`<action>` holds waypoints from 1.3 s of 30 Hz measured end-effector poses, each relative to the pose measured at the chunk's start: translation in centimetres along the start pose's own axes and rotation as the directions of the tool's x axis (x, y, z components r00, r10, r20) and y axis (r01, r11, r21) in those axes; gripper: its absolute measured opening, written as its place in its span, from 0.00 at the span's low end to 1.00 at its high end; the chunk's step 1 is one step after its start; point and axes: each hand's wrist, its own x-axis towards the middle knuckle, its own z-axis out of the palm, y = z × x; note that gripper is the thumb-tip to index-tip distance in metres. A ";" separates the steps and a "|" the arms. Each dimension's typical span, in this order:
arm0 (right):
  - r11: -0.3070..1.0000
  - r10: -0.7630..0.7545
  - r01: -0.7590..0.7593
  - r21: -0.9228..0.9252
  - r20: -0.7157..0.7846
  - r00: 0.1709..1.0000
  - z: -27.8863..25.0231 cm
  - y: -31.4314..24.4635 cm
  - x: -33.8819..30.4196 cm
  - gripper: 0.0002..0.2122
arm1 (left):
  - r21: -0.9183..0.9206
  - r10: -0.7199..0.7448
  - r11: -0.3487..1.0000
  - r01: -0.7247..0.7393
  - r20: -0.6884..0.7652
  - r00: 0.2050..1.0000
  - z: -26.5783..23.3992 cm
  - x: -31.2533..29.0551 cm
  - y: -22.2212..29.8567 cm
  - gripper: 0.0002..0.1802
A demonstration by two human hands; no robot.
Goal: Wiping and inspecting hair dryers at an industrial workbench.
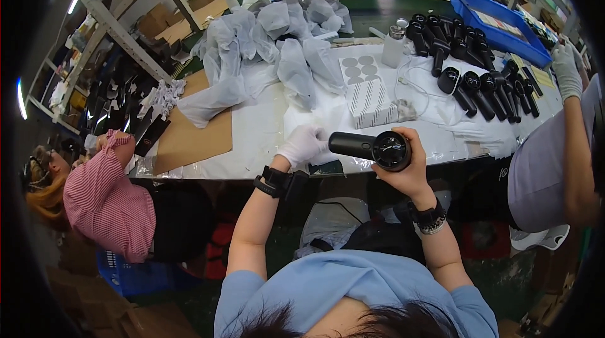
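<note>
My right hand [409, 164], bare, is wrapped round the round head of a black handheld fan [353, 144]. The fan lies level above the table's near edge, its handle pointing left. My left hand [304, 146], in a white glove, is beside the handle's end with its fingers bunched together; what they hold, if anything, is hidden. Just beyond the fan stands a white box with a striped pattern [372, 104], and behind it lies a sheet of round grey stickers [359, 69]. A clear pump bottle [393, 46] and a white cable [409, 83] are close by.
Several black handheld fans [485, 93] lie in rows at the right. Bagged items in cloudy plastic [293, 70] are heaped at the back left, near brown cardboard [189, 133]. Blue trays [498, 28] line the back. Co-workers sit left [110, 199] and right [554, 142].
</note>
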 end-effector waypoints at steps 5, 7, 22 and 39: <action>0.990 -0.097 0.086 -0.116 -0.094 0.991 2.0 0.0 1.9 0.31 | 0.026 0.172 0.984 -0.174 0.045 0.984 0.8 1.3 0.2 0.13; 0.951 -0.165 0.132 -0.280 -0.098 0.981 2.3 0.4 2.4 0.30 | 0.064 0.036 0.997 -0.043 0.114 0.993 0.8 2.1 0.6 0.13; 0.943 0.028 -0.095 -0.319 -0.211 0.977 0.6 3.0 -0.7 0.29 | -0.564 0.054 0.821 0.087 0.228 0.972 -0.6 2.8 -1.7 0.16; 0.966 0.022 -0.048 -0.255 -0.101 0.995 2.0 2.9 -1.2 0.30 | -0.388 0.203 0.910 -0.146 0.111 0.973 0.2 1.7 -2.9 0.10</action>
